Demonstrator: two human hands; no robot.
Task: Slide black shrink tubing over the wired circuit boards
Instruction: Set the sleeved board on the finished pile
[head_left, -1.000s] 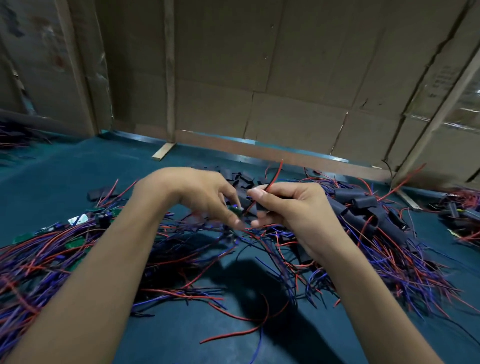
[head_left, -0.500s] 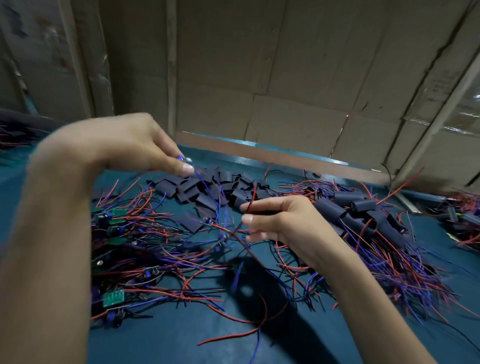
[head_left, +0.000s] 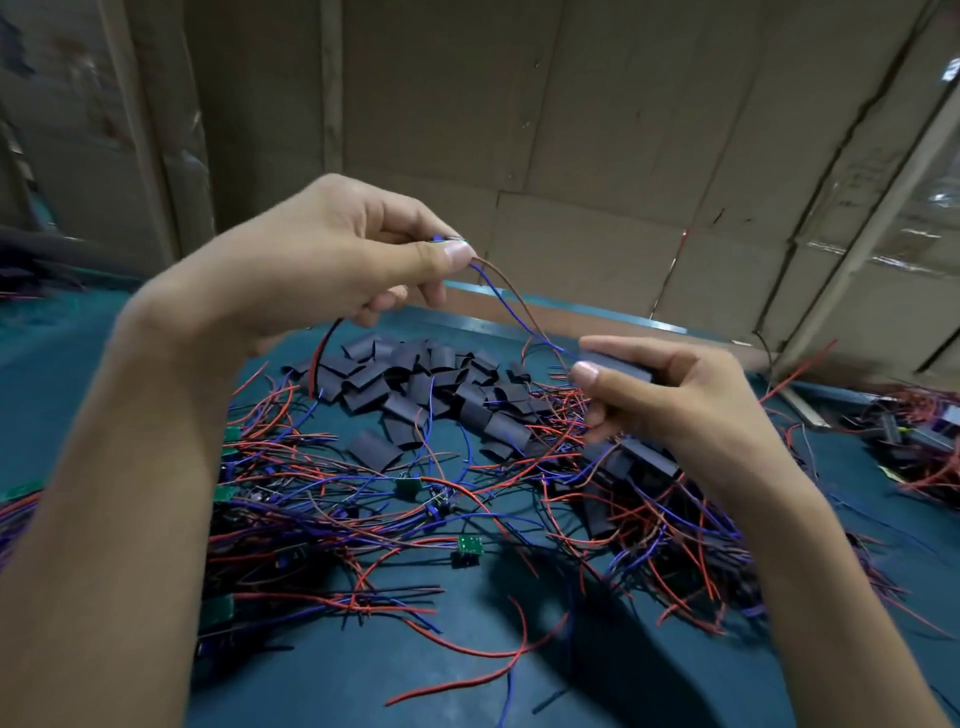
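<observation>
Left hand (head_left: 332, 260): you'd lifted it higher, pinching the wires (head_left: 511, 306) taut.
Right hand (head_left: 670, 395): fingers clamped on the black tube (head_left: 621, 368), wires now threaded in.
Board: hidden, can't tell.

Views: just the one, head-worn and wide-angle.
Facing: forward and down, across the teal table (head_left: 363, 686) to the cardboard wall (head_left: 597, 130) behind.
Nearness: close; both forearms rise from the lower corners, left hand (head_left: 332, 260) and right hand (head_left: 670, 400) mid-frame.
Shared: nothing, no second view.
</observation>
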